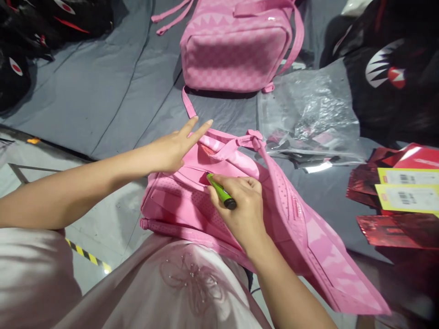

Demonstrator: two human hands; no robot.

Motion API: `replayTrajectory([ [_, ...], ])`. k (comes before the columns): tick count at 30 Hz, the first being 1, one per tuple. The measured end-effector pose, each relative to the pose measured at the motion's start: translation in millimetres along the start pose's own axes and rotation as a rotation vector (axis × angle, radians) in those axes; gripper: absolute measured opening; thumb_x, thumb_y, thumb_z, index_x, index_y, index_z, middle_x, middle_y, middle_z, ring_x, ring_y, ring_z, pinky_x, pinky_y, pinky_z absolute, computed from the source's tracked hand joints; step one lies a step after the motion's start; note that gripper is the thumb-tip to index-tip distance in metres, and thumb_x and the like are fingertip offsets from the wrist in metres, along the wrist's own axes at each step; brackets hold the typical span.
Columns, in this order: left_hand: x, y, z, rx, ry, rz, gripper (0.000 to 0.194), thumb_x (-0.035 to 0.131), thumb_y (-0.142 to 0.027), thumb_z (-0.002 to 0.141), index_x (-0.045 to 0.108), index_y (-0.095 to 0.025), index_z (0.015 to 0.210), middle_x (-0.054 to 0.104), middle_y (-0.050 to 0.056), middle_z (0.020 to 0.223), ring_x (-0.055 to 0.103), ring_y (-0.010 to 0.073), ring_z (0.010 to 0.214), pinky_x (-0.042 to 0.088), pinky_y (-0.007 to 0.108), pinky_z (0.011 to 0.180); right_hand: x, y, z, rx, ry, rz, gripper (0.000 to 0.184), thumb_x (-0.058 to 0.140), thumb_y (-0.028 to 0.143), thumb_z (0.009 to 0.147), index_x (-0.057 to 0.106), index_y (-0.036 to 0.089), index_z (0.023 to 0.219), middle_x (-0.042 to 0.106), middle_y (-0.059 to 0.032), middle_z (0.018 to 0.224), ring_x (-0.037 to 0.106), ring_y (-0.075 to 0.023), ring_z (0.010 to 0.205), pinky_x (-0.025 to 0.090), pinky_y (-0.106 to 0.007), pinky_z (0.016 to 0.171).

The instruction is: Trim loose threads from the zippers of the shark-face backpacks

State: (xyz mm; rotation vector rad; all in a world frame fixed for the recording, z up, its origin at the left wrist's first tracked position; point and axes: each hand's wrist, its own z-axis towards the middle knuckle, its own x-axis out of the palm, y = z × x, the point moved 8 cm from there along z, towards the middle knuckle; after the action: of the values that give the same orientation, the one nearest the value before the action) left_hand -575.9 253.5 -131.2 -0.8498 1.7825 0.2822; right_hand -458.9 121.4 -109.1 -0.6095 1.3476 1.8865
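A pink backpack (192,201) with a lighter camouflage pattern and mesh padding lies in front of me, against my body and the table's near edge. My right hand (240,201) grips a green marker (219,187) with a black end and holds its front end against the pink fabric. At the bag's upper left edge rests my left hand (174,146), two fingers stretched out and apart; its other fingers are partly hidden. A wide pink strap (308,237) extends from the bag to the lower right.
Another pink backpack (236,55) stands on the grey-covered table (103,91). Right of it lie a clear plastic bag (308,114), red foil packets (398,230) and yellow-edged labels (408,196). Black bags with eye and teeth prints (394,64) occupy both far corners.
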Motion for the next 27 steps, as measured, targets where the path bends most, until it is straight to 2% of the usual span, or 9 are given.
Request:
replayTrajectory([
  [5, 1.4, 3, -2, -0.051, 0.002, 0.000, 0.112, 0.054, -0.012, 0.081, -0.028, -0.034, 0.153, -0.007, 0.020, 0.167, 0.060, 0.0260, 0.119, 0.051, 0.028, 0.077, 0, -6, -1, 0.053, -0.013, 0.051, 0.014, 0.067, 0.030, 0.091, 0.070, 0.023, 0.103, 0.079, -0.0030, 0.096, 0.072, -0.0209, 0.083, 0.041, -0.039, 0.085],
  [10, 2.4, 2, 2, -0.048, 0.132, 0.038, 0.114, 0.054, -0.016, 0.078, -0.030, -0.032, 0.153, 0.017, 0.021, 0.162, 0.068, 0.0194, 0.089, 0.050, 0.030, 0.073, 4, -2, 0, 0.087, -0.006, 0.067, 0.015, 0.067, 0.029, 0.091, 0.072, 0.024, 0.104, 0.079, -0.0030, 0.097, 0.072, -0.0211, 0.085, 0.042, -0.040, 0.086],
  [14, 0.3, 3, 3, -0.032, 0.158, 0.054, 0.108, 0.053, -0.017, 0.081, -0.023, -0.027, 0.156, 0.031, 0.020, 0.153, 0.066, 0.0174, 0.082, 0.048, 0.029, 0.071, 18, 13, 3, 0.047, 0.035, 0.171, 0.015, 0.067, 0.026, 0.090, 0.071, 0.022, 0.104, 0.078, -0.0017, 0.089, 0.069, -0.0191, 0.077, 0.044, -0.037, 0.083],
  [17, -0.7, 5, 0, -0.001, 0.118, 0.038, 0.105, 0.055, -0.018, 0.083, -0.019, -0.027, 0.157, 0.037, 0.017, 0.147, 0.065, 0.0169, 0.085, 0.046, 0.026, 0.067, 31, 18, 5, 0.040, 0.075, 0.197, 0.014, 0.067, 0.025, 0.089, 0.071, 0.022, 0.102, 0.077, -0.0010, 0.084, 0.066, -0.0193, 0.075, 0.043, -0.036, 0.079],
  [20, -1.0, 6, -1, 0.013, 0.101, 0.013, 0.106, 0.057, -0.018, 0.083, -0.018, -0.028, 0.157, 0.034, 0.015, 0.150, 0.065, 0.0181, 0.096, 0.047, 0.024, 0.072, 41, 13, 8, 0.065, 0.097, 0.176, 0.012, 0.068, 0.026, 0.088, 0.071, 0.024, 0.099, 0.078, 0.0007, 0.083, 0.066, -0.0189, 0.074, 0.040, -0.037, 0.079],
  [24, -1.4, 3, -2, -0.014, 0.125, 0.061, 0.118, 0.065, -0.025, 0.080, -0.028, -0.031, 0.154, 0.023, 0.018, 0.158, 0.059, 0.0267, 0.119, 0.049, 0.028, 0.081, 47, 6, 12, 0.074, 0.071, 0.211, 0.012, 0.066, 0.027, 0.089, 0.070, 0.026, 0.101, 0.079, 0.0006, 0.093, 0.069, -0.0180, 0.077, 0.037, -0.038, 0.082],
  [27, -2.3, -2, -2, -0.065, 0.115, 0.151, 0.127, 0.068, -0.030, 0.078, -0.036, -0.030, 0.149, 0.020, 0.023, 0.158, 0.056, 0.0328, 0.125, 0.050, 0.032, 0.082, 46, 5, 12, 0.073, 0.021, 0.245, 0.012, 0.065, 0.028, 0.091, 0.070, 0.026, 0.102, 0.079, 0.0004, 0.096, 0.070, -0.0175, 0.077, 0.036, -0.038, 0.081],
])
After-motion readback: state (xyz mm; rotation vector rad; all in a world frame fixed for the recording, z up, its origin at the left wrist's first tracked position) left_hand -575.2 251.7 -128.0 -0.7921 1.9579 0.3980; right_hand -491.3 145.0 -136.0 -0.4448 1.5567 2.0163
